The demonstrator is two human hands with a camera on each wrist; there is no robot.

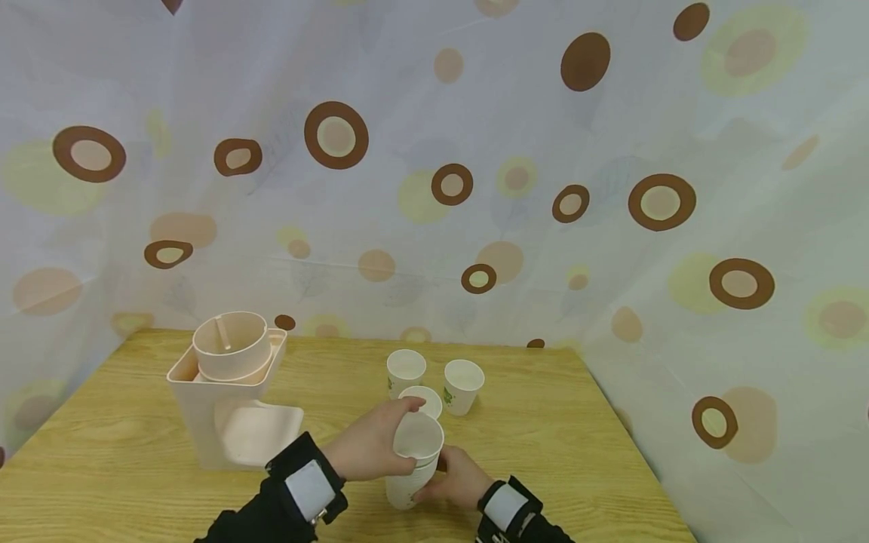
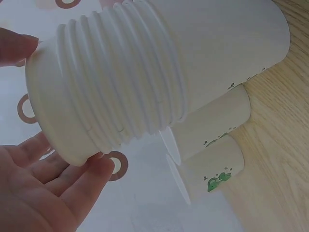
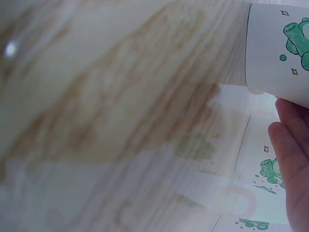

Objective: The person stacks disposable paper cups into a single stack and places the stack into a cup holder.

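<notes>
A nested stack of white paper cups stands near the table's front edge. My left hand grips the stack's topmost cup at its rim, thumb on one side and fingers on the other in the left wrist view. Low on the stack, my right hand holds the side with curled fingers. The right wrist view shows its fingertips against a cup with a green printed picture. Just behind stand three more paper cups: one partly hidden, one at back left and one at right.
On the left of the wooden table stands a cream plastic pitcher with a wide handle. A round cream container sits inside its top. A patterned curtain hangs behind and along the right side.
</notes>
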